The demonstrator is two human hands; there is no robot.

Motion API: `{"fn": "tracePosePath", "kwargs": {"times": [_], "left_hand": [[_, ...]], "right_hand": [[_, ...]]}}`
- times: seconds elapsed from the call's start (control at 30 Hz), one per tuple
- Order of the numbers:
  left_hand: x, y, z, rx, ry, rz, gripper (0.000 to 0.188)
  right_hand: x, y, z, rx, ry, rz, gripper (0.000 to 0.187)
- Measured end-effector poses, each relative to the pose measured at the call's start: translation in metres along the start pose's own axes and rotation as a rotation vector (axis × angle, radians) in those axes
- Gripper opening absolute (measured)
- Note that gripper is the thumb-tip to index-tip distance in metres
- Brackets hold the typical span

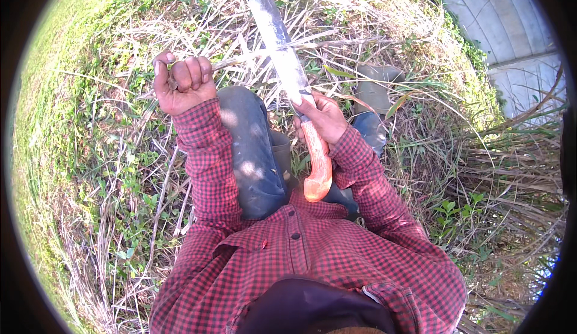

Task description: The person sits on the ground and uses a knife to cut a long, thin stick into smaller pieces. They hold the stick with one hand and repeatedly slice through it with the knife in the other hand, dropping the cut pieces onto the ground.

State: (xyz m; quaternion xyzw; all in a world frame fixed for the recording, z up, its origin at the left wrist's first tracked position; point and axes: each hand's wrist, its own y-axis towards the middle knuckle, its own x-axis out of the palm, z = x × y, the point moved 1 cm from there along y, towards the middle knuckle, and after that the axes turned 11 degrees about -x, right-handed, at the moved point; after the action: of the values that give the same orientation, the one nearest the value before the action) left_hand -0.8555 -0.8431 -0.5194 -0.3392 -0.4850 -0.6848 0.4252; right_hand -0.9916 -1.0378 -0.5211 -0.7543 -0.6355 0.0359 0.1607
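Note:
My left hand (183, 84) is closed in a fist, raised at the left, around one end of a pale dry stalk (240, 61). From the fist the stalk stretches rightward and meets the blade of a machete (279, 42) at a crossing; whether the edge bites into it I cannot tell. My right hand (324, 117) grips the machete where the shiny blade joins its curved orange-brown handle, with the thumb by the blade's base. The blade points up and away, tilted left, and the handle end hangs toward my shirt.
My bent knee (249, 147) in dark trousers is between my forearms, and a green-grey boot (374, 87) is beyond my right hand. Cut dry grass (198, 15) and green weeds cover the ground. Grey concrete slabs (499, 15) lie at the far right, near long dry grass blades (511, 171).

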Motion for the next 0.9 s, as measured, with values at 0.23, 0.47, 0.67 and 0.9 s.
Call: {"fn": "tracePosePath", "kwargs": {"times": [0.23, 0.47, 0.67, 0.9], "left_hand": [[-0.002, 0.001, -0.010, 0.033, 0.085, 0.172, 0.018], [-0.006, 0.000, -0.003, 0.049, 0.094, 0.392, 0.018], [-0.010, 0.000, -0.012, 0.036, 0.083, 0.368, 0.018], [-0.016, 0.002, -0.007, 0.147, 0.076, 0.500, 0.025]], "right_hand": [[0.002, 0.021, 0.018, -0.063, 0.010, 0.072, 0.029], [0.027, 0.025, 0.013, 0.015, 0.133, 0.049, 0.023], [0.032, 0.022, 0.014, 0.006, 0.079, 0.060, 0.025], [0.046, 0.013, 0.009, 0.099, 0.226, -0.123, 0.024]]}}
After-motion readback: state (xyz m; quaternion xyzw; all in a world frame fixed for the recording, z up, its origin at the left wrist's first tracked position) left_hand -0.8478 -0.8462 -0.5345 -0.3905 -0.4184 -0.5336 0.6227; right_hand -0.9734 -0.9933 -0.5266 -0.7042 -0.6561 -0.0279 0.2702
